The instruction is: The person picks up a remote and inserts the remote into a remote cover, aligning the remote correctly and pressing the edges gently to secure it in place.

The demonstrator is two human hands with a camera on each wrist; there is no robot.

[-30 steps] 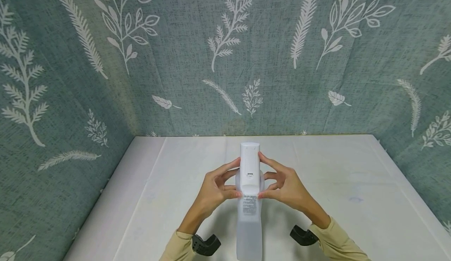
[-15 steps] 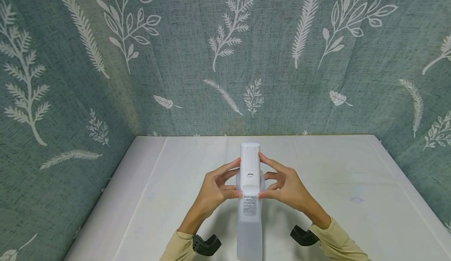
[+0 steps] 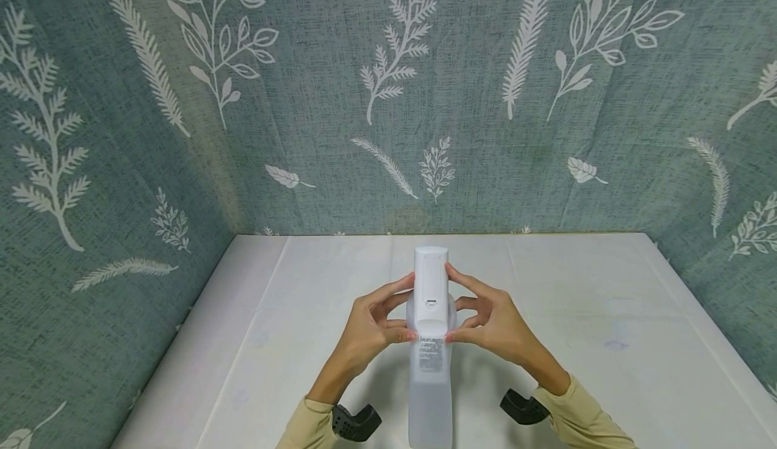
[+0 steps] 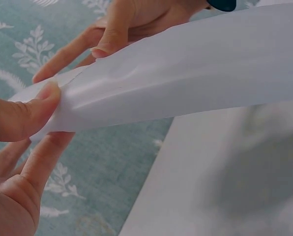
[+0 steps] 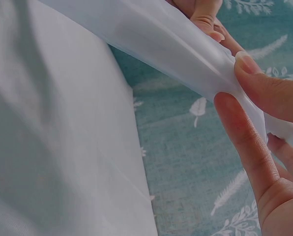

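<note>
A white remote control [image 3: 431, 277] stands lengthwise at the front middle of the head view, its back with the battery cover latch towards me. A translucent whitish sleeve [image 3: 430, 405] covers its lower part; printed text shows through, and the far end sticks out bare. My left hand [image 3: 367, 327] pinches the left side, thumb on the sleeve and index finger along the bare remote. From the right, my right hand [image 3: 500, 324] holds it the same way. Both wrist views show the sleeve [image 4: 176, 73] held between thumb and fingers. The remote's front is hidden.
A white table [image 3: 315, 260] lies under the hands. Green cloth walls [image 3: 328, 186] with white leaf prints close it in at the back and both sides. A black wrist mount [image 3: 356, 423] sits at each sleeve cuff [image 3: 306, 422].
</note>
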